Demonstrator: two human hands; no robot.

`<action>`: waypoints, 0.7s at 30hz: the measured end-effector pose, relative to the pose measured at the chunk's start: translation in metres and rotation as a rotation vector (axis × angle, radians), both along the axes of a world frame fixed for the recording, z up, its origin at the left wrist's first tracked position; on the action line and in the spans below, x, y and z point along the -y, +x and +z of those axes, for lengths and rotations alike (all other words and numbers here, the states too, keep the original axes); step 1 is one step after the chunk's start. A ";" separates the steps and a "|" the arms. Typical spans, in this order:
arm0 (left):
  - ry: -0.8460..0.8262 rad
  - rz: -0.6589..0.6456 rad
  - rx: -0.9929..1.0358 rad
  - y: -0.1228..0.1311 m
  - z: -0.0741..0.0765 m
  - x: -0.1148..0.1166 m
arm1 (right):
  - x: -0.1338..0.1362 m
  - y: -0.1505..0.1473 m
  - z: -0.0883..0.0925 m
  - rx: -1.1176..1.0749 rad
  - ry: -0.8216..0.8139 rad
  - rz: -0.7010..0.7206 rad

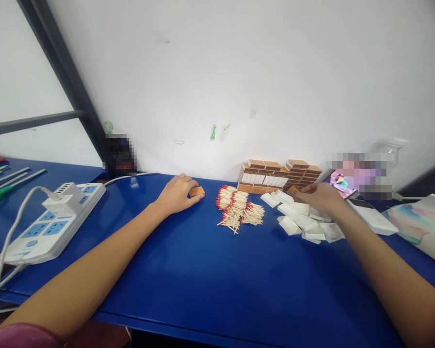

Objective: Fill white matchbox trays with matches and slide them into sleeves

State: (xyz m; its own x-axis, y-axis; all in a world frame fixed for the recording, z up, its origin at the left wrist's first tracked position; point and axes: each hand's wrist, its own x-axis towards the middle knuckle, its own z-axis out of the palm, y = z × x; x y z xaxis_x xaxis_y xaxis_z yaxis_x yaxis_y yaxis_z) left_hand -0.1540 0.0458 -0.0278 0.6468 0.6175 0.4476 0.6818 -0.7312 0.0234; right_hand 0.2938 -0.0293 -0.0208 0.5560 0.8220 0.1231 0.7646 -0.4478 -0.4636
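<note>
On the left, my left hand [177,194] is closed around a small orange-brown matchbox [196,192] resting on the blue table. My right hand [321,197] reaches across the white matchbox trays [293,210]. Its fingertips are pinched at another orange-brown matchbox [292,190], just in front of the stacked matchboxes [263,176]. Whether that one has a tray inside is hidden. Between my hands lies a pile of loose red-tipped matches [235,205].
A white power strip [45,232] with a plugged-in charger [65,199] and cables lies left. Green-handled tools [7,189] are at far left. At right are a white device [373,216] and a pastel-patterned item [420,224]. A white wall [210,72] stands behind.
</note>
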 end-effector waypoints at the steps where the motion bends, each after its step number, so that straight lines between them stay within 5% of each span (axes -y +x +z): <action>1: 0.006 -0.003 0.002 0.000 0.000 0.000 | 0.002 0.000 0.002 -0.018 0.026 -0.011; 8: 0.041 0.012 -0.015 0.002 0.001 0.003 | 0.023 -0.002 0.019 -0.092 0.283 -0.102; 21: 0.066 0.089 -0.123 0.001 -0.001 0.004 | 0.012 0.004 0.016 -0.313 0.630 -0.213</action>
State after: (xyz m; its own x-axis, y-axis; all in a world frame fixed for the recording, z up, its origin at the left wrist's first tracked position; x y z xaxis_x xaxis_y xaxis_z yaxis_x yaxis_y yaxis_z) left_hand -0.1531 0.0418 -0.0291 0.6430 0.6467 0.4103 0.7389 -0.6647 -0.1103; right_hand 0.2981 -0.0411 -0.0053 0.7826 0.5178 0.3457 0.4804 -0.1491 -0.8643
